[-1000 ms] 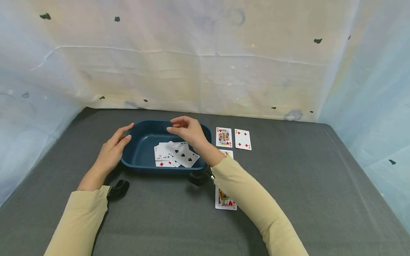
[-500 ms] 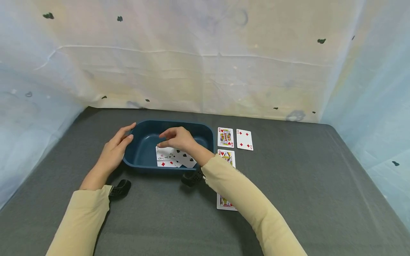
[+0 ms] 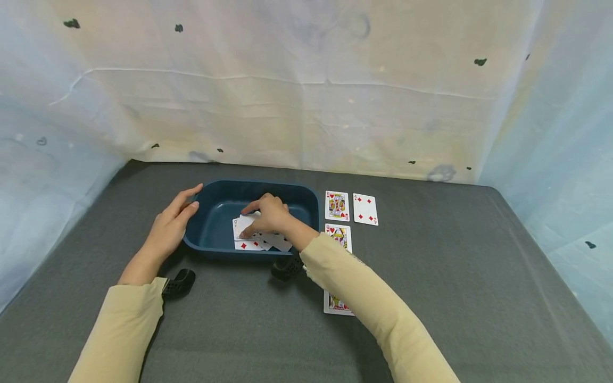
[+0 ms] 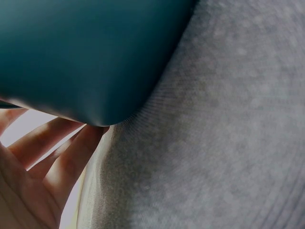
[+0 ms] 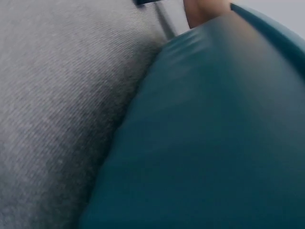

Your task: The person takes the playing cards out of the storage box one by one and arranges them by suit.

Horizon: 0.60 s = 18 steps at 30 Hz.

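A dark blue rectangular tray (image 3: 210, 249) stands on the grey table, with several overlapping playing cards (image 3: 249, 245) inside. My left hand (image 3: 165, 229) is at its left end, thumb and index finger against the rim. In the left wrist view the straight fingers (image 4: 71, 167) touch the tray's outer wall. My right hand (image 3: 270, 215) reaches into the tray, palm down, thumb and curled index finger on opposite edges of a white playing card (image 3: 250, 220). The hand covers much of the pile. In the right wrist view the tray's wall (image 5: 200, 143) hides the right fingers.
Right of the tray lie a king of hearts (image 3: 337, 206), a four of diamonds (image 3: 366, 209) and a queen of hearts (image 3: 339, 234). Another face card (image 3: 335, 304) is partly under the right sleeve. A pale patterned cloth (image 3: 306, 106) hangs behind the table.
My right hand has moved left and down from above the tray onto the cards, and its thumb and fingers have closed on a card. The left hand stays at the tray's end.
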Motion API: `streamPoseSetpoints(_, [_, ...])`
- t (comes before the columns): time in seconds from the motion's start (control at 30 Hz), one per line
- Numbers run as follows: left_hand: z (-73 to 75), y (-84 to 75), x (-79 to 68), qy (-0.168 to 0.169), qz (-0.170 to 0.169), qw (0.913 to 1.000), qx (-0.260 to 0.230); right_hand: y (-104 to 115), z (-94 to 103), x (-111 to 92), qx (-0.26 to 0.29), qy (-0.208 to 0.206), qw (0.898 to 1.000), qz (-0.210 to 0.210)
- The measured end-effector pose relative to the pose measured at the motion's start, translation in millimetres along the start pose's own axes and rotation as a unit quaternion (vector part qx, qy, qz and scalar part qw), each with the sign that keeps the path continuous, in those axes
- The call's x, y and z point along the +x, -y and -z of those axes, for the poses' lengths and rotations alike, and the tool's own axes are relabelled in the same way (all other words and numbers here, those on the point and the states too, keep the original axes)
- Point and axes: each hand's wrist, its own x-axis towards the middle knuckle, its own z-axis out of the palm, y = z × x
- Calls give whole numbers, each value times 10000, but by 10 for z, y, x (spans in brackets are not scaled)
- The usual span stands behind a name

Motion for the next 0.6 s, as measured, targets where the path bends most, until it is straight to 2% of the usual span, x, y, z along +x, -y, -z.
streamPoseSetpoints(0.17, [-5, -5, 1, 7, 30, 10000, 9, 12, -30, -20, -691, -120, 9975, 95])
streamPoseSetpoints(0.33, [8, -13, 1, 26, 37, 10000, 35, 40, -29, -26, -939, -179, 9954, 80])
streamPoseSetpoints(0.47, [13, -10, 2, 10, 35, 10000, 59, 53, -24, -29, -859, -202, 9961, 41])
streamPoseSetpoints(0.6, [9, -11, 8, 36, 44, 10000, 48, 38, -7, -24, -371, -371, 9986, 55])
